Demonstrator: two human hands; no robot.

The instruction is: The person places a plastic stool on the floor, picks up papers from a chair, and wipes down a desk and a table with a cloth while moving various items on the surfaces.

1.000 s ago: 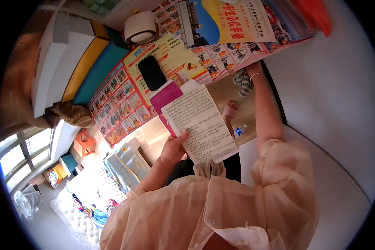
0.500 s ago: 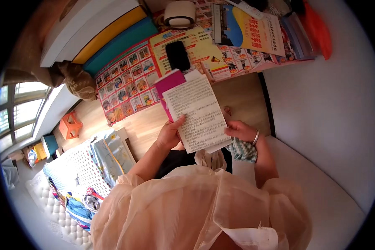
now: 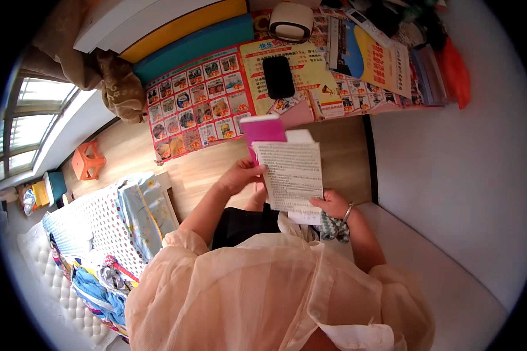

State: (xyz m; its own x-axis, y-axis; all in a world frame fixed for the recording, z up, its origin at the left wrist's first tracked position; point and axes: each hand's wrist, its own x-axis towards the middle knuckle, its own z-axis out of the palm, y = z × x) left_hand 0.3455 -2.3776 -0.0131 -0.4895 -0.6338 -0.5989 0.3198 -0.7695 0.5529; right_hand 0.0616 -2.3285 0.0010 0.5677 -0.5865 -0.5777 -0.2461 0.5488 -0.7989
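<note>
A sheet covered in lines of handwriting (image 3: 291, 175) is held up above my lap. Behind its upper left sticks out a magenta booklet (image 3: 264, 128), and more white paper (image 3: 304, 218) shows below the sheet's bottom edge. My left hand (image 3: 240, 177) is closed on the left edge of the sheet and the booklet, its thumb on the front. At the lower right corner, my right hand (image 3: 332, 205) pinches the sheet, its other fingers partly hidden. A green and white scrunchie (image 3: 334, 228) and a bracelet circle my right wrist.
Ahead stands a table covered with printed flyers (image 3: 199, 105), bearing a black phone (image 3: 279, 77), a cream rounded device (image 3: 290, 22) and a remote control (image 3: 369, 27). A bed with folded bedding (image 3: 108, 225) lies left, near an orange stool (image 3: 89, 160). A pale wall rises right.
The sheet and booklet have turned to sit straighter and come lower, away from the table edge. Both hands still hold them. The whole view has shifted slightly, with the table now further right.
</note>
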